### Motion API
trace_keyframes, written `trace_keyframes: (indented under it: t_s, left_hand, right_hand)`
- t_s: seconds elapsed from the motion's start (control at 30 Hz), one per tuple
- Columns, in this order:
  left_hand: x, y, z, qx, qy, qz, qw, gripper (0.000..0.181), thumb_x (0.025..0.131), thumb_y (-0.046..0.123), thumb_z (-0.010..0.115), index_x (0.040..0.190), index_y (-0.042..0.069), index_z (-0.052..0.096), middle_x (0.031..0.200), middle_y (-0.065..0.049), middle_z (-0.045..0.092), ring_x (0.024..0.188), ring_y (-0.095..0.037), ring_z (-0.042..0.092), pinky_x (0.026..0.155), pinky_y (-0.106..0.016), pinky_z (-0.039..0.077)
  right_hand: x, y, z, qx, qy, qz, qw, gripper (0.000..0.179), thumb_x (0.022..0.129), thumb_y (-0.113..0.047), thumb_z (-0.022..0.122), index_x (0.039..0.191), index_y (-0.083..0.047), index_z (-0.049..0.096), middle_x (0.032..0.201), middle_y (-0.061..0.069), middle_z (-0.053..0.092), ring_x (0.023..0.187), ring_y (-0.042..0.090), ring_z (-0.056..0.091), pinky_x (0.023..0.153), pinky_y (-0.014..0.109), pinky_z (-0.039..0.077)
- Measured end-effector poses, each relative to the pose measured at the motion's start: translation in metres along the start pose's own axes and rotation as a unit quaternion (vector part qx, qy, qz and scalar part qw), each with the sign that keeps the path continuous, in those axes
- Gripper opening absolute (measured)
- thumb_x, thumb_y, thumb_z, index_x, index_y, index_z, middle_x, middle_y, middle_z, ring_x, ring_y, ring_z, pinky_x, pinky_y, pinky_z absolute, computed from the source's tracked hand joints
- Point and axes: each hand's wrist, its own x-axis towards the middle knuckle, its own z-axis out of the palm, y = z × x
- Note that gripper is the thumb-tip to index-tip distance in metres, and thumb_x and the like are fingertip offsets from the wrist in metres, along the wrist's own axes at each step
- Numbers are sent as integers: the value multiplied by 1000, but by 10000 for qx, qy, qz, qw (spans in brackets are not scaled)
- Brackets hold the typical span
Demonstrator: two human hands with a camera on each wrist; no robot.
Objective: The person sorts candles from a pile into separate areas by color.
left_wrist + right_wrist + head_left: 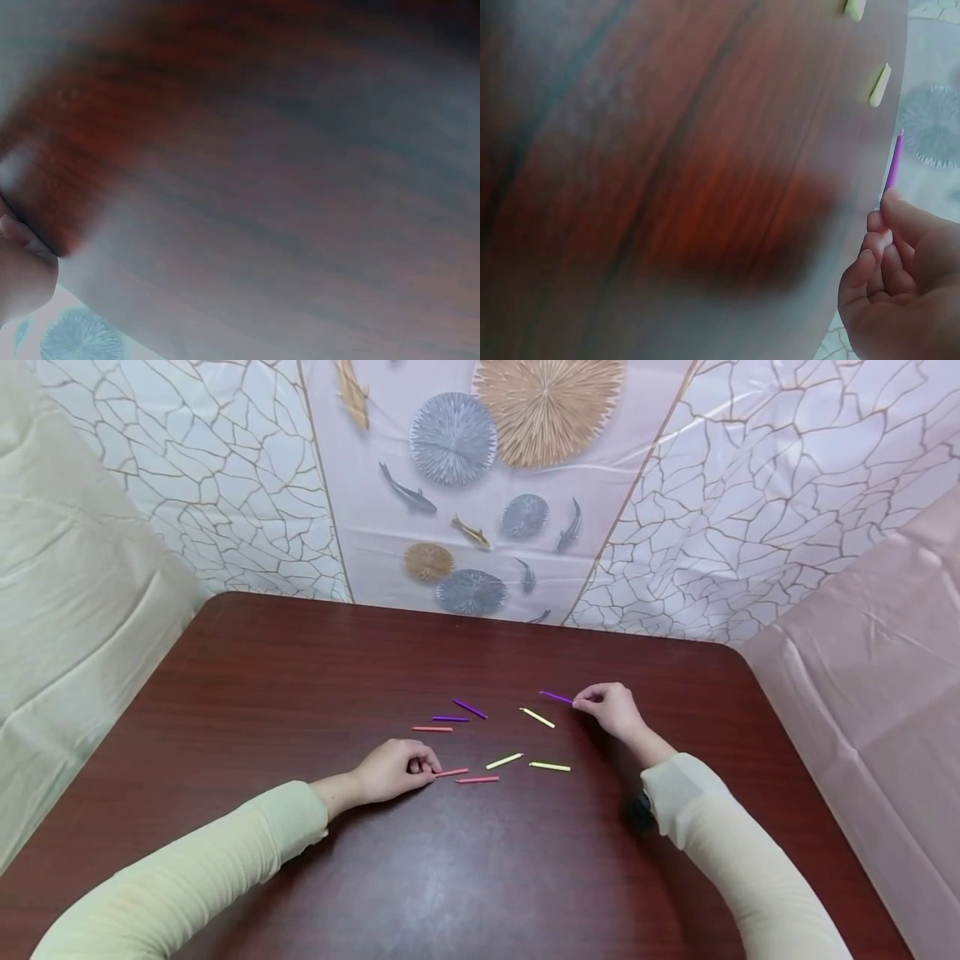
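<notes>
My left hand (395,770) is low over the table, thumb and fingertips pinching one end of a pinkish-red candle (453,772). Just beside that candle lies a second red candle (477,780); a third red candle (432,729) is farther back. My right hand (611,708) pinches a thin purple candle (895,161) by one end, its wick end pointing away from the fingers. Two purple candles (470,708) lie left of it. Three pale yellow candles, one of them a yellow candle (537,718) near the right hand, are spread between the hands. The left wrist view shows only part of the left hand (26,274).
All of this is on a dark reddish-brown wooden table (315,668). Behind it hangs a patterned curtain (457,552), with pale cloth (862,660) along the right side. A dark object (640,812) shows at the right wrist.
</notes>
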Motion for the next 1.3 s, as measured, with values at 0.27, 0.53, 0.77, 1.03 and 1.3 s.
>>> trace_keyframes:
  t_s: [0.27, 0.53, 0.77, 1.03, 1.3]
  left_hand:
    - [1, 0, 2, -13, -14, 8, 10000, 5, 81, 10, 67, 86, 12, 69, 73, 7, 60, 69, 2, 50, 66, -16, 44]
    - [1, 2, 2, 0, 6, 100, 9999, 5, 81, 10, 67, 86, 10, 69, 73, 6, 61, 68, 1, 51, 65, -16, 44]
    - [1, 4, 1, 8, -7, 94, 10000, 5, 82, 9, 67, 86, 10, 69, 73, 5, 61, 69, 0, 51, 65, -17, 44]
    - [1, 4, 0, 18, -14, 103, 9999, 5, 82, 8, 67, 86, 9, 69, 73, 5, 61, 69, 0, 52, 65, -17, 44]
    - [0, 0, 0, 40, 2, 28, 10000, 6, 81, 8, 66, 86, 11, 68, 74, 5, 61, 68, 1, 50, 65, -16, 44]
  right_hand:
    - [3, 9, -1, -21, -29, 169, 9999, 18, 84, -18, 69, 87, -1, 72, 88, 16, 71, 90, 29, 61, 83, 38, 45]
    - [4, 12, -1, -131, 35, 170, 9998, 17, 83, -17, 70, 85, 0, 72, 84, 14, 71, 82, 26, 59, 76, 31, 43]
    - [6, 14, 0, -169, 24, 165, 9997, 17, 83, -18, 70, 86, -1, 72, 82, 13, 71, 80, 24, 59, 73, 30, 43]
    - [6, 15, 1, -96, 101, 160, 9998, 19, 83, -19, 69, 87, -1, 72, 78, 12, 70, 74, 18, 58, 70, 27, 42]
    - [2, 6, -3, 228, 159, 146, 9995, 21, 84, -21, 68, 90, -1, 71, 75, 8, 68, 67, 13, 52, 64, 24, 40]
